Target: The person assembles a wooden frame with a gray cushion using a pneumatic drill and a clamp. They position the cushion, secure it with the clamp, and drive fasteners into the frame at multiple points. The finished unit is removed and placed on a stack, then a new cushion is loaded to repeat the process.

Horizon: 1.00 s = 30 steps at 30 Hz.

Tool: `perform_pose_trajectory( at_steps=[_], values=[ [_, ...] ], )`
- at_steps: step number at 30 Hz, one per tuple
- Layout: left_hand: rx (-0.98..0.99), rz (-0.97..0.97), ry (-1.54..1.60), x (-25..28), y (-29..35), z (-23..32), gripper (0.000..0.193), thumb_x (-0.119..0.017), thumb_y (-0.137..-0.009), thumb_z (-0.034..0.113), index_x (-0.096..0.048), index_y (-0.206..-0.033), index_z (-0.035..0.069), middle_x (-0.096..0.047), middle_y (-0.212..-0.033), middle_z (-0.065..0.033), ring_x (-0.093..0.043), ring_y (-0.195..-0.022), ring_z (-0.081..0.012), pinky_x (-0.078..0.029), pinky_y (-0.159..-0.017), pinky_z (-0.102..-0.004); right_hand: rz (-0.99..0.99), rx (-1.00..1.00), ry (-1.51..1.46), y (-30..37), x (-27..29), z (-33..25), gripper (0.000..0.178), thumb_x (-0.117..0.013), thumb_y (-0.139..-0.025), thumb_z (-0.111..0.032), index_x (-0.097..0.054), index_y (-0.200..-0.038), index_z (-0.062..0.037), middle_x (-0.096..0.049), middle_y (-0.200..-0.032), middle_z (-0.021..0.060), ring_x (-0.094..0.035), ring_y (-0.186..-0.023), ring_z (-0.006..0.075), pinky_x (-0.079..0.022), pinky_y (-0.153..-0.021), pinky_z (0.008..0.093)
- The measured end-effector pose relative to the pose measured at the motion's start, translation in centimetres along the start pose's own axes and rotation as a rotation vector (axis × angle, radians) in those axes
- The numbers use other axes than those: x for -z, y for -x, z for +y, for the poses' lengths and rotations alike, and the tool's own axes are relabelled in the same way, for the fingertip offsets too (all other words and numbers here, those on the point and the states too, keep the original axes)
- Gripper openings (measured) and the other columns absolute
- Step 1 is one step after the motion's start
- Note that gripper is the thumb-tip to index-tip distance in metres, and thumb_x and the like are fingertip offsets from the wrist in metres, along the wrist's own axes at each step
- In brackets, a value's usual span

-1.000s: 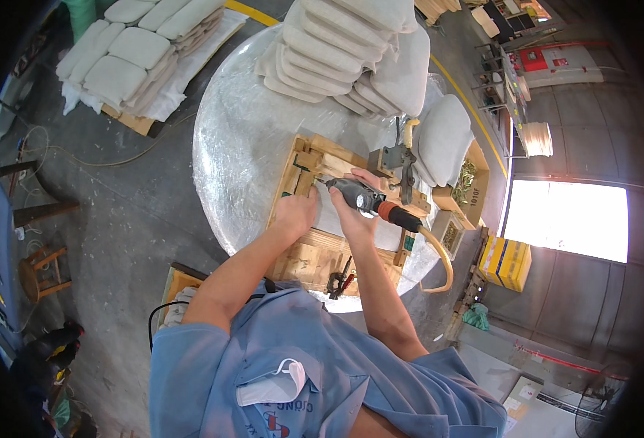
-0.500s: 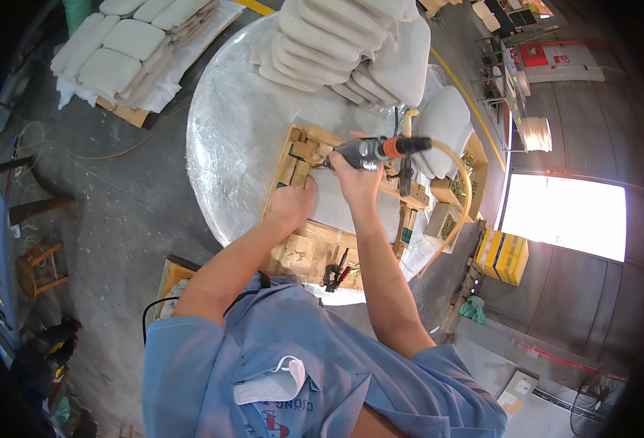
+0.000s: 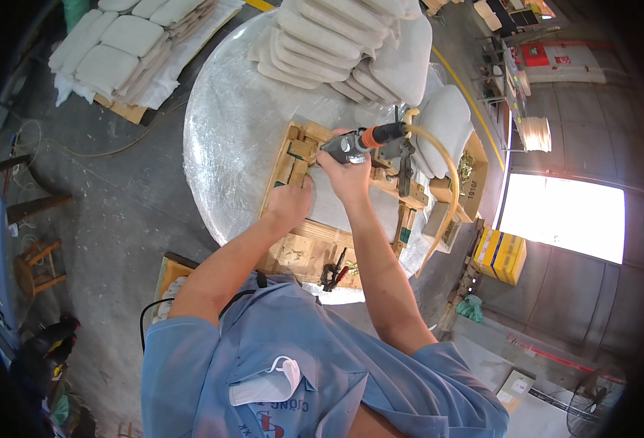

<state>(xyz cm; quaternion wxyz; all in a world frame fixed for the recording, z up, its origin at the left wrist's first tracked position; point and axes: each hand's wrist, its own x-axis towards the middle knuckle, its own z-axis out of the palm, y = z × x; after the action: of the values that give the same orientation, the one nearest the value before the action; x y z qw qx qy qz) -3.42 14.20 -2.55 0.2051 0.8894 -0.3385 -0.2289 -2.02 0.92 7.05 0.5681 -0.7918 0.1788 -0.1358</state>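
My right hand (image 3: pixel 347 179) is wrapped round a dark grey air screwdriver (image 3: pixel 353 146) with an orange ring. Its tip points left at the far left corner of a wooden frame jig (image 3: pixel 277 169), and a yellowish hose (image 3: pixel 451 169) trails from its rear end. My left hand (image 3: pixel 291 203) is closed beside the tip, low against small wooden blocks (image 3: pixel 301 150) on the frame's left side. Whatever lies between those fingers is hidden. A dark metal toggle clamp (image 3: pixel 405 169) sits on the frame to the right of the screwdriver.
The frame rests on a round table wrapped in clear film (image 3: pixel 216 139). Grey padded cushions (image 3: pixel 315 40) are stacked at its far side. A red-and-black hand tool (image 3: pixel 334 271) lies on the near board. To the right stands a cardboard box (image 3: pixel 475 186) with brass-coloured hardware.
The air screwdriver and my right hand have shifted a little left, and the tool's rear end has swung left and slightly farther away. My left hand stays almost where it was.
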Motion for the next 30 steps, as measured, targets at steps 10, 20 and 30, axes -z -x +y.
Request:
perform_pose_trajectory(
  at_steps=[10, 20, 30],
  values=[
    [-0.095, 0.160, 0.204, -0.6, 0.6, -1.9, 0.038, -0.065, -0.101, 0.026, -0.064, -0.132, 0.002, -0.077, -0.085, -0.0185, -0.078, -0.076, -0.0307, -0.061, -0.070, -0.0461, 0.143, 0.019, 0.029, 4.8, 1.5, 0.2, 0.060, -0.082, -0.083, 0.004, -0.058, -0.138, -0.0038, -0.070, -0.113, 0.0088, -0.071, -0.098, 0.0155, -0.062, -0.074, 0.0310],
    [0.410, -0.098, 2.031, -1.3, 7.9, -5.7, 0.067, -0.040, -0.114, 0.059, -0.053, -0.152, 0.005, -0.071, -0.128, -0.0194, -0.071, -0.112, -0.0270, -0.060, -0.101, -0.0427, 0.471, -0.242, -0.521, 18.0, 5.7, -6.8, 0.064, -0.072, -0.088, 0.001, -0.046, -0.146, -0.0082, -0.063, -0.129, 0.0173, -0.071, -0.121, 0.0377, -0.071, -0.077, 0.0452],
    [0.206, -0.193, 2.070, 1.0, 10.3, -1.7, 0.075, -0.038, -0.114, 0.062, -0.047, -0.158, 0.002, -0.068, -0.139, -0.0220, -0.071, -0.121, -0.0297, -0.059, -0.104, -0.0419, 0.398, -0.244, -0.600, 21.7, 4.5, -8.4, 0.063, -0.069, -0.090, 0.004, -0.044, -0.146, -0.0110, -0.063, -0.130, 0.0152, -0.071, -0.123, 0.0346, -0.070, -0.078, 0.0423]
  ],
)
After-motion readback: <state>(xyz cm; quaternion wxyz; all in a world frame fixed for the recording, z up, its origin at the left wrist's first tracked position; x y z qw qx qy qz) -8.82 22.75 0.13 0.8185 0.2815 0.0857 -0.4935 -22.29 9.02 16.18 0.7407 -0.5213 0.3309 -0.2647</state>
